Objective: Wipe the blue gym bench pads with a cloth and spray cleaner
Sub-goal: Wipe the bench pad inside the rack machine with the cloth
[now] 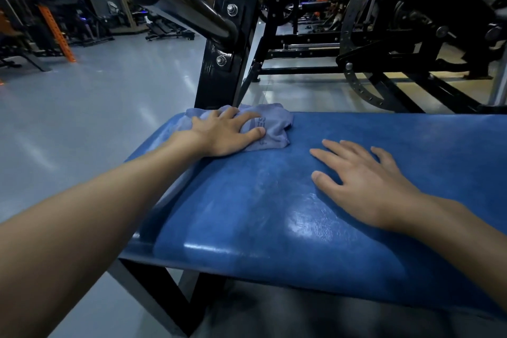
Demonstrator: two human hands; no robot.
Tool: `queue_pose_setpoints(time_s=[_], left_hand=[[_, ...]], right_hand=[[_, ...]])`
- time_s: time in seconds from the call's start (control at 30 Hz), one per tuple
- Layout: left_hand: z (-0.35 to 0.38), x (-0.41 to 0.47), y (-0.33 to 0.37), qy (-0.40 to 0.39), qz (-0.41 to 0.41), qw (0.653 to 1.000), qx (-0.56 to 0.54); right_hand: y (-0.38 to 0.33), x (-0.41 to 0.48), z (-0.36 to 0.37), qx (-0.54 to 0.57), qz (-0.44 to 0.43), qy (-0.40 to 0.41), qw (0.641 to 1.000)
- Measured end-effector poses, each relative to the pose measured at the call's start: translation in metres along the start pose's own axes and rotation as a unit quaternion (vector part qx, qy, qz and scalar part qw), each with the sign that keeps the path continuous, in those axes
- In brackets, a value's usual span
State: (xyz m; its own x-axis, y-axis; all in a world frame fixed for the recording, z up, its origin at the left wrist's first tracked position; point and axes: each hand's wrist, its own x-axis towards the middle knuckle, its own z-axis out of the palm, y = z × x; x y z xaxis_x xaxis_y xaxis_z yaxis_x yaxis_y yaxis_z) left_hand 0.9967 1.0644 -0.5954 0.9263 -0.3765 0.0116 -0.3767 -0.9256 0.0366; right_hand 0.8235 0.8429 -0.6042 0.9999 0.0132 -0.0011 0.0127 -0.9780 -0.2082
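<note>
Now we press our left hand (225, 133), fingers spread flat, onto the pale blue cloth (270, 125) bunched at the far left corner of the blue bench pad (274, 217). Our right hand (362, 181) lies open, palm down, on bare pad to the right of the cloth, apart from it. Beyond the pad's far edge rises a black steel upright (219, 68) with a thick black bar (175, 0).

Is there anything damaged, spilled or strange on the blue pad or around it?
Nothing stands out. The pad is whole, only creased and shiny. The left hand presses the cloth flat at the far corner; the right hand rests flat on the pad. No spray bottle is in view.
</note>
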Motion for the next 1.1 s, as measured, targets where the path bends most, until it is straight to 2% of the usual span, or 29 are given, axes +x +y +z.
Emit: queue_pose_setpoints(time_s=[0.33,0.47,0.6,0.83,0.93,1.1], left_hand=[[0.0,-0.162,0.001,0.008,0.05,0.999,0.019],[0.0,-0.186,0.0,0.004,0.056,0.998,0.014],[-0.002,-0.156,-0.004,-0.012,0.045,0.999,0.001],[0.001,-0.041,-0.028,0.001,0.011,1.0,-0.002],[-0.003,0.001,-0.032,-0.016,-0.008,1.0,-0.008],[-0.002,0.006,-0.031,-0.006,-0.023,1.0,-0.003]], right_hand=[[-0.006,-0.003,-0.006,-0.012,0.012,-0.006,1.0],[-0.016,0.002,-0.01,0.008,-0.01,0.027,1.0],[-0.026,0.011,-0.001,0.019,-0.019,0.007,1.0],[-0.026,0.013,0.006,0.008,-0.02,0.004,1.0],[-0.025,0.014,0.006,0.008,-0.021,-0.001,1.0],[-0.024,0.013,0.006,0.011,-0.022,0.007,1.0]])
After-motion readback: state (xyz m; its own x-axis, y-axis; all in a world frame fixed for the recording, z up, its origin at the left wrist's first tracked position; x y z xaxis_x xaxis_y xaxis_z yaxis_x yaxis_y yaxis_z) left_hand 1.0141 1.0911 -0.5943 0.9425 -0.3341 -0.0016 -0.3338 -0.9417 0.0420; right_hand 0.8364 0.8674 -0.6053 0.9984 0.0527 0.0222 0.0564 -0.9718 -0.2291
